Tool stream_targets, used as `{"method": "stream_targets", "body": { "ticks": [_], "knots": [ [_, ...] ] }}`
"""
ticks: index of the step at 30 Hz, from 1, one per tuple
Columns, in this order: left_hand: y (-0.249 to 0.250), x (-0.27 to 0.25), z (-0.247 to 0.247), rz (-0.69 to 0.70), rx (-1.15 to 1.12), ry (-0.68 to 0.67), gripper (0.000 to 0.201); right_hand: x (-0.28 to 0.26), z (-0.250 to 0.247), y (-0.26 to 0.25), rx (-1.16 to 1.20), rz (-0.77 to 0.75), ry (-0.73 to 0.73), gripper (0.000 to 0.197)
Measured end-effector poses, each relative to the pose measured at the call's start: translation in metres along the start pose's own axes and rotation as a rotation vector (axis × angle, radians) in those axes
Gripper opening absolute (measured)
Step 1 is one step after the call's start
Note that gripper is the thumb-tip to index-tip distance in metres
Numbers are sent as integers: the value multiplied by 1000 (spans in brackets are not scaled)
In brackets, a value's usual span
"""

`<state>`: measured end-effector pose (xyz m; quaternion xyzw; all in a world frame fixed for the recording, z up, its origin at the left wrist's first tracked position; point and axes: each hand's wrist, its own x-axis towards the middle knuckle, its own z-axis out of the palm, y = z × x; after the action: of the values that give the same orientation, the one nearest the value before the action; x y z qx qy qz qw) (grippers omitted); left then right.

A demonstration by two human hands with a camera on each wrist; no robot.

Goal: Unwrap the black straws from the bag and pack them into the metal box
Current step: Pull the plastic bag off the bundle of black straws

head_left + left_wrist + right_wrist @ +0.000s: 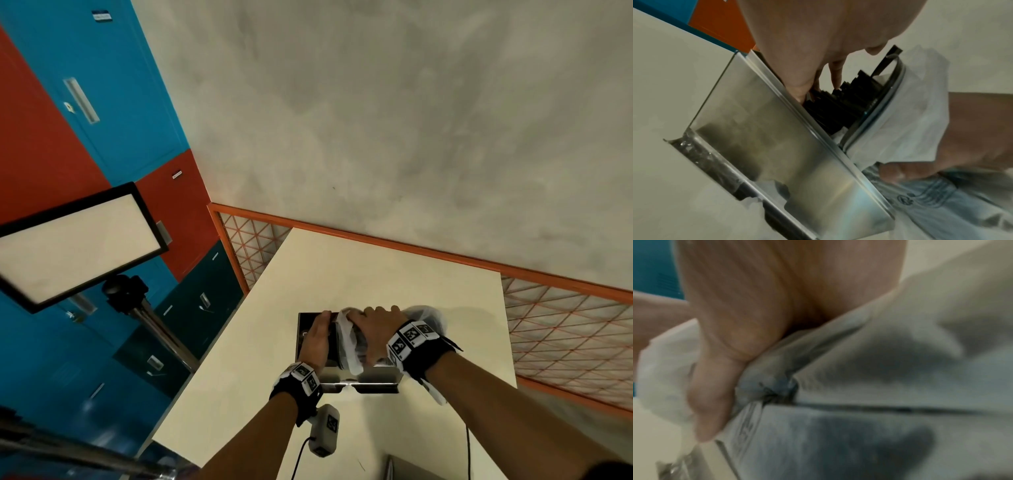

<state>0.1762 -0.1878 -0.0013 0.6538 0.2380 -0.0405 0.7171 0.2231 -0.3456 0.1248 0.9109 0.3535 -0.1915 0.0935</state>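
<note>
The shiny metal box (363, 380) stands open on the cream table (394, 274). Black straws (840, 105) lie inside it, partly still in the clear plastic bag (920, 116). My left hand (318, 337) reaches into the box's left part, and its straight fingertips (836, 79) touch the straw ends while the thumb lies against the box wall (777, 146). My right hand (376, 329) grips the bag (428, 320) over the box's right part. In the blurred right wrist view its thumb (711, 402) pinches the bag (869, 378).
A grey device with a cable (325, 431) lies on the table near my left forearm. An orange mesh fence (565, 325) borders the table's far and right sides. A framed panel on a tripod (75, 240) and coloured lockers (102, 102) stand at the left.
</note>
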Motion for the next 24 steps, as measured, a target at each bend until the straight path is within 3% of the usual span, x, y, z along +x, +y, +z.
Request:
{"method": "stream_targets", "body": {
  "ticks": [4,12,16,20,24],
  "knots": [
    [1,-2,-1,33,30,15,68,2,8,-9,-117,-10,49,98],
    [-8,4,-2,-31,100,31,87,2,0,-18,-183,-21,40,75],
    [-4,11,0,-62,156,-14,76,2,3,-13,-112,-40,62,60],
    [-8,24,3,-113,115,-24,91,-1,6,-10,-140,-69,93,81],
    [-26,44,5,-151,97,-47,105,-4,10,-5,-135,-83,120,84]
  ]
}}
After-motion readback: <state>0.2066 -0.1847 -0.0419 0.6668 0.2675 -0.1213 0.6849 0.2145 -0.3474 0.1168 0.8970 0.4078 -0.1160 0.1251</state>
